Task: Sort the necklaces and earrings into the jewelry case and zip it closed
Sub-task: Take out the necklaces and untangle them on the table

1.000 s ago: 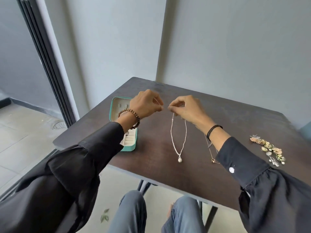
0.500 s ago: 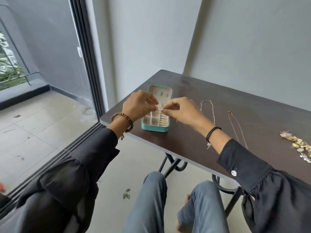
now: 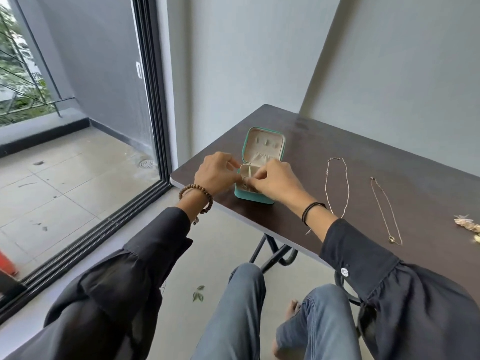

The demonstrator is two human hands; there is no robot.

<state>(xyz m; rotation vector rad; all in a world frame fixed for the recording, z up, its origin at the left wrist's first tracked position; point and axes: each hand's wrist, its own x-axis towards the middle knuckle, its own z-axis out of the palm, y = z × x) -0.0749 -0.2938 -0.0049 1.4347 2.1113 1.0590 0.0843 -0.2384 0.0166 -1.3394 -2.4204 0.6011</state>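
Left hand (image 3: 215, 172) and right hand (image 3: 275, 183), fingertips pinched narrow on what looks like a fine chain (image 3: 244, 186), hover just above the open jewelry case (image 3: 253, 198), probably feeding it in untangled; two necklaces (image 3: 337, 185) lie right of the fingers.

Earring pile (image 3: 469, 225) half off-frame; jewelry case (image 3: 255, 199) compartments behind left hand (image 3: 217, 173), right hand (image 3: 273, 182)

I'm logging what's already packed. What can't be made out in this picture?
Head view: left hand and right hand cover most of the case tray; its contents are hidden.
Head view: whatever the fingers pinch is too small to tell.
Head view: the earrings are cut off by the right edge.
Head view: the right sleeve hides the silver necklace's near end.
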